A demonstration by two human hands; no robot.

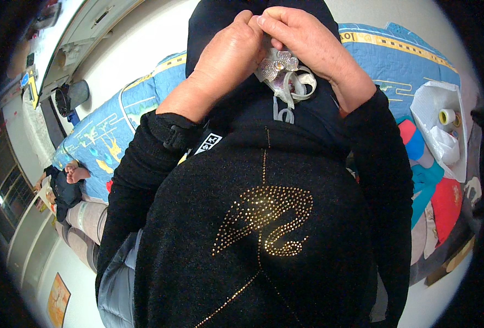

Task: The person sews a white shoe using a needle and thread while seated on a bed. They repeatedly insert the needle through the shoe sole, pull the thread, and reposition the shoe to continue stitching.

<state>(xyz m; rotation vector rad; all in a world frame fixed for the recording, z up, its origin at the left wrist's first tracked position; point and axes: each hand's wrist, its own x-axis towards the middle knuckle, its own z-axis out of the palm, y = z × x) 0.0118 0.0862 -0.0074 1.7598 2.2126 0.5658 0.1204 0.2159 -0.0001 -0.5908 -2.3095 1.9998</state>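
Observation:
My left hand [232, 48] and my right hand [303, 39] meet over my dark-clothed lap, fingers and thumbs pinched together at the tips. Whatever is between the fingertips is hidden by the fingers. Just below them, between the two hands, is a glittering flower ornament [278, 65] set with clear stones and a yellowish centre. Whitish straps [303, 88] curl in loops beside the flower. A narrow pale loop [283, 111] hangs beneath, toward my body. The flower and straps touch or nearly touch both hands; I cannot tell what article they belong to.
A blue patterned quilt [102, 128] spreads in front of me on both sides. At right, a white tray-like wrapper [427, 109] holds rolls of tape [447, 116], near a red cushion [446, 210] and teal cloth [425, 188]. Another person's bare foot [76, 173] rests at left.

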